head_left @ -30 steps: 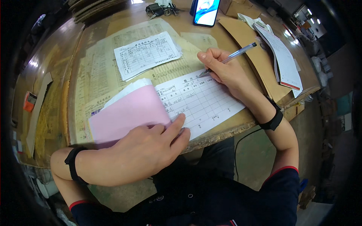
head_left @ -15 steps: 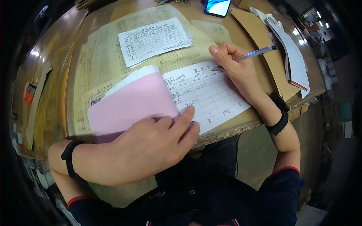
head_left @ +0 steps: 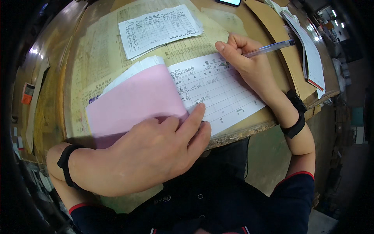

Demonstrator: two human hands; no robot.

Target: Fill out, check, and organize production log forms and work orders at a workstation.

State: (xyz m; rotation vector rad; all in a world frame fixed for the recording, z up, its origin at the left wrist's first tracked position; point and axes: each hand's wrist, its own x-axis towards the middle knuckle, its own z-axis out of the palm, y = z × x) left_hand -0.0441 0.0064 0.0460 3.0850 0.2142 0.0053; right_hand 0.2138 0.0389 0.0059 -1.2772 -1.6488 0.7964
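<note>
A white printed form (head_left: 233,103) with handwritten entries lies slanted near the table's front edge. Over its left part a pink sheet (head_left: 136,97) is folded back, with white pages bunched behind it. My left hand (head_left: 156,152) rests across the pink sheet, its fingers stretched out and the index fingertip on the form. In my right hand (head_left: 251,68) a clear-barrelled pen (head_left: 269,48) is gripped, its tip by the top rows of the form. Beyond the pad lie several filled-in slips (head_left: 159,29) in a loose pile.
Yellowed sheets (head_left: 91,50) cover the tabletop under the papers. At the right are a bent brown cardboard piece (head_left: 272,39) and a white booklet (head_left: 307,54). A phone (head_left: 229,2) shows at the top edge. An orange-and-black object (head_left: 28,93) sits far left beside a cardboard strip (head_left: 37,105).
The view has shifted, so the slips and phone sit higher in the picture and the phone is mostly cut off. Both hands keep nearly the same places on the papers.
</note>
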